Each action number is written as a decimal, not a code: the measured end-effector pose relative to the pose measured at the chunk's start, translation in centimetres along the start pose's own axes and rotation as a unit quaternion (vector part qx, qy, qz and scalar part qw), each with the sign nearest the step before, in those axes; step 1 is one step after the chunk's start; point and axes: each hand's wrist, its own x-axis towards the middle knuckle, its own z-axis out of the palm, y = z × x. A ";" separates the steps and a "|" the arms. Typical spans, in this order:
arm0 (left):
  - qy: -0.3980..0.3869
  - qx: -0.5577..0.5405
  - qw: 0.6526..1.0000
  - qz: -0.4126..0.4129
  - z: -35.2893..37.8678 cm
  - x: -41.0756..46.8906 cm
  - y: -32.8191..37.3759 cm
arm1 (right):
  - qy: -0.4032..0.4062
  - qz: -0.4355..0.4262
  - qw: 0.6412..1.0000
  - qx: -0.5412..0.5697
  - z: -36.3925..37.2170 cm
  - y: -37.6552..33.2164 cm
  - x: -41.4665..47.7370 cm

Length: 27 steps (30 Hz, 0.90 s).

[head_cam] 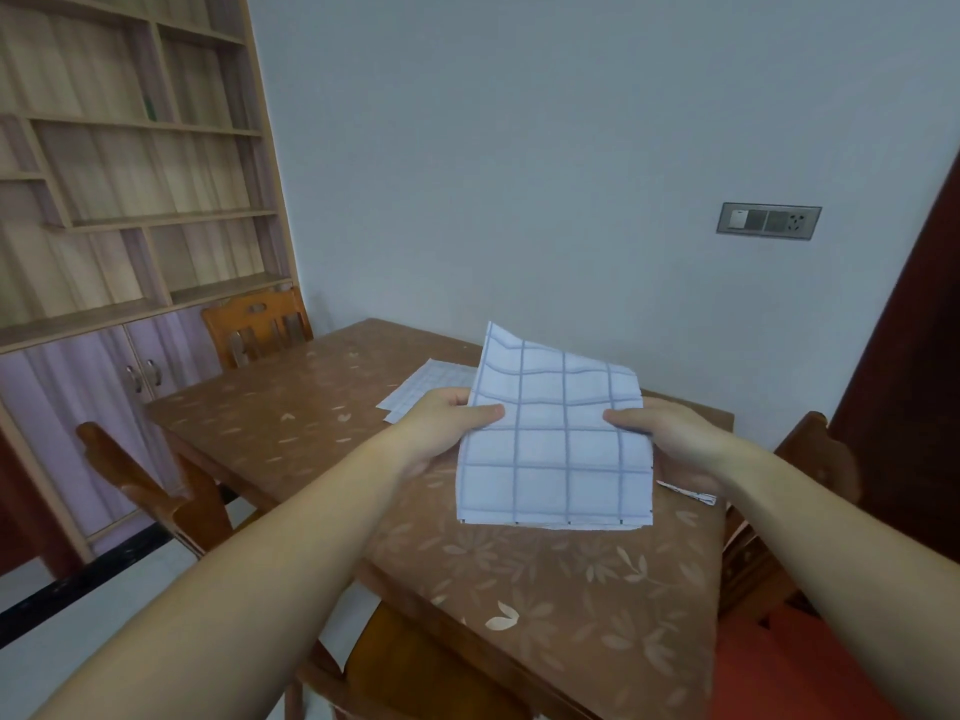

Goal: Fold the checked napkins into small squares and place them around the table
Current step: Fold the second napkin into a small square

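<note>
Holding a part-folded checked napkin (556,449) just above the table (311,407), mid-task.
Your left hand (452,423) and right hand (670,433) each pinch a side edge, thumb on top, fingers hidden beneath. It seems folded at least once but looks too big for a small square, so more folds and the placing are likely left. A second napkin (431,384) lies flat behind your left hand. A bit of cloth (691,495) pokes out under your right hand; you cannot tell whether it is a finished square.
</note>
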 end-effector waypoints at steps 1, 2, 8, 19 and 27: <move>-0.015 -0.005 1.000 0.001 -0.1 -0.1 0.1 | -0.008 0.011 1.000 0.022 -0.4 0.1 0.0; -0.027 -0.013 1.000 0.002 -0.3 -0.2 0.1 | -0.016 0.020 0.999 0.039 -0.7 0.1 0.0; -0.062 -0.088 0.994 -0.005 -1.1 -0.2 0.4 | -0.058 0.022 0.993 0.100 -2.0 -0.5 -0.5; -0.005 -0.197 0.978 -0.067 -0.9 0.4 0.8 | -0.073 -0.043 0.996 -0.025 -2.7 -2.3 -0.4; -0.012 -0.060 0.997 -0.042 -0.3 -0.1 1.0 | -0.098 -0.018 0.989 -0.113 -3.5 -2.1 -0.4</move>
